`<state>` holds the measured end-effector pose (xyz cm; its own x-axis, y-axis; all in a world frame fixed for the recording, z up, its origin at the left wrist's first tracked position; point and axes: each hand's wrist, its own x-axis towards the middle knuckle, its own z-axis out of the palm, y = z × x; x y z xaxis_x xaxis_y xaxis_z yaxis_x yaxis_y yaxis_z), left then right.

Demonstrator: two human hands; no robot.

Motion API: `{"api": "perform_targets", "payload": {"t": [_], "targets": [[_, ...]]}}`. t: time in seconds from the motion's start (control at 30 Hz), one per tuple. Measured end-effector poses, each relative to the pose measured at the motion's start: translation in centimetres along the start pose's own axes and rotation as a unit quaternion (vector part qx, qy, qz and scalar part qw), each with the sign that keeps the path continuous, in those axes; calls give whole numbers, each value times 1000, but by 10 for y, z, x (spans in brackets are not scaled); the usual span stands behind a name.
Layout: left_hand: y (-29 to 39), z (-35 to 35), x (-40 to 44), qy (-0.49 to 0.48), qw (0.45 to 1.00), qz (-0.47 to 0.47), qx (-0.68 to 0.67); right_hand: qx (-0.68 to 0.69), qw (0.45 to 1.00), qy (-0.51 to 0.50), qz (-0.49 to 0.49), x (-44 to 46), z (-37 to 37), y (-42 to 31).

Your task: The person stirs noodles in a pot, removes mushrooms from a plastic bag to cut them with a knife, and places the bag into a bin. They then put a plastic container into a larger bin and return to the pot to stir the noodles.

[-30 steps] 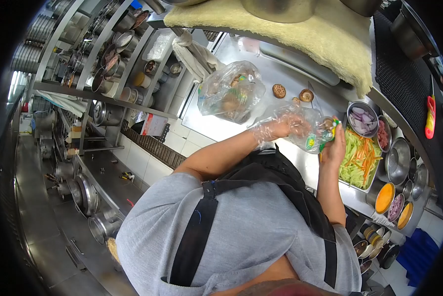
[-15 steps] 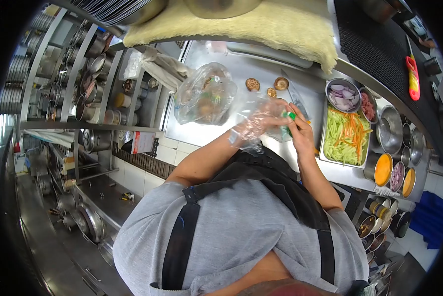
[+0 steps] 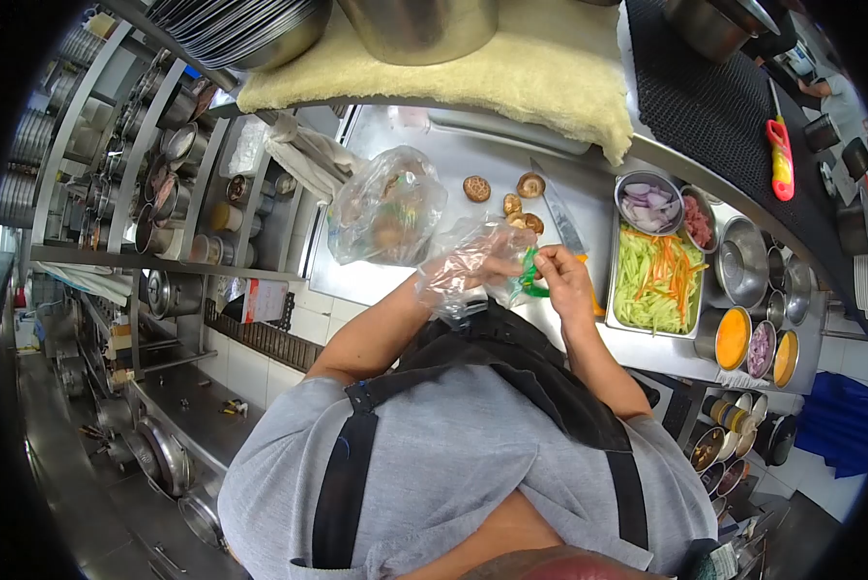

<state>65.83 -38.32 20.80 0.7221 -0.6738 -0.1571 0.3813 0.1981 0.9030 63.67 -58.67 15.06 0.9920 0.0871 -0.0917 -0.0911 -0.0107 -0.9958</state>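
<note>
Clear plastic, apparently a thin bag [image 3: 453, 275], is draped over my left hand [image 3: 487, 269]; the fingers are curled in it and partly veiled. A green strip [image 3: 529, 275] sits between my two hands, and the fingertips of my right hand [image 3: 562, 278] pinch its edge. Just beyond my hands lie several brown mushrooms [image 3: 476, 188] on the steel counter [image 3: 356, 285]. A knife [image 3: 558, 211] rests to their right, blade toward the back. Left of my hands stands a larger clear bag [image 3: 387, 215] whose contents are blurred.
On the right, a steel tray [image 3: 647, 331] holds shredded green and orange vegetables. A bowl of sliced onion [image 3: 648, 205] overlaps its back edge, beside a bowl of pinkish meat [image 3: 697, 222]. A shelf with a yellow towel [image 3: 511, 92] overhangs the counter's back.
My hands have come nearer my body, uncovering more mushrooms behind them. My right fingers have drawn into a pinch on the green strip. The whole view has shifted slightly.
</note>
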Motion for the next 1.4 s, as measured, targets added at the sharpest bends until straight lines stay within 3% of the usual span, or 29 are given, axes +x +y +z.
{"api": "perform_targets", "payload": {"t": [0.03,0.07,0.1,0.2,0.23,0.3,0.33,0.37,0.43,0.47,0.57,0.63,0.73,0.83,0.9,0.97,1.0,1.03,1.1,1.13,1.17,1.23,1.33,1.4], "targets": [[6,2,-4,-28,997,55,-45,2,1000,-1,-3,-2,2,-2],[-19,-5,17,47,993,-107,-27,-8,1000,-4,7,-2,2,-3],[-32,-13,24,42,994,-98,-22,-19,1000,-7,16,-3,2,0],[-45,-15,31,58,974,-31,215,-74,995,-64,35,-3,-4,3],[-44,-13,30,54,974,-21,221,-68,994,-71,49,-2,-4,0],[-34,-2,24,62,998,-17,16,-30,998,-51,13,1,0,2],[-51,-8,26,122,992,-18,-28,-28,999,-31,-10,4,2,4],[-46,-8,25,116,993,-13,-24,-29,999,-26,-18,5,5,3],[-38,-9,20,128,978,-80,-145,3,1000,-16,-4,2,11,3],[-63,-23,24,81,977,-32,-193,3,1000,-16,-3,-1,15,-2],[-60,-33,21,63,968,-95,-224,15,1000,-16,-11,-2,19,-3],[-62,-29,20,72,969,-78,-222,16,1000,-10,-9,-3,16,-3],[-64,-24,19,67,983,-12,-170,-29,999,-32,-1,-3,8,2],[-66,-25,21,166,982,3,-92,-122,987,-53,-94,-8,7,3],[-64,-27,21,190,980,0,-59,-127,987,-65,-75,-9,7,5],[-77,-46,27,93,983,-1,156,-131,987,-87,-27,-11,9,7],[-29,-20,13,66,982,-103,140,-101,992,-80,-12,-12,10,8],[-26,-21,13,68,983,-100,141,-102,991,-82,-15,-12,9,7],[-24,-22,10,15,988,-19,152,24,996,-76,41,-10,7,0],[-45,-30,12,5,999,-41,14,45,994,-78,54,-12,6,-5],[-45,-27,9,4,999,-41,15,45,995,-78,53,-15,7,-11],[-42,-19,7,-8,985,5,-171,101,991,-63,57,-16,8,-19],[-77,-33,19,16,963,21,-268,130,988,-60,50,-19,6,-20],[-65,-29,17,17,966,-17,-257,133,989,-48,51,-21,3,-18]]}}
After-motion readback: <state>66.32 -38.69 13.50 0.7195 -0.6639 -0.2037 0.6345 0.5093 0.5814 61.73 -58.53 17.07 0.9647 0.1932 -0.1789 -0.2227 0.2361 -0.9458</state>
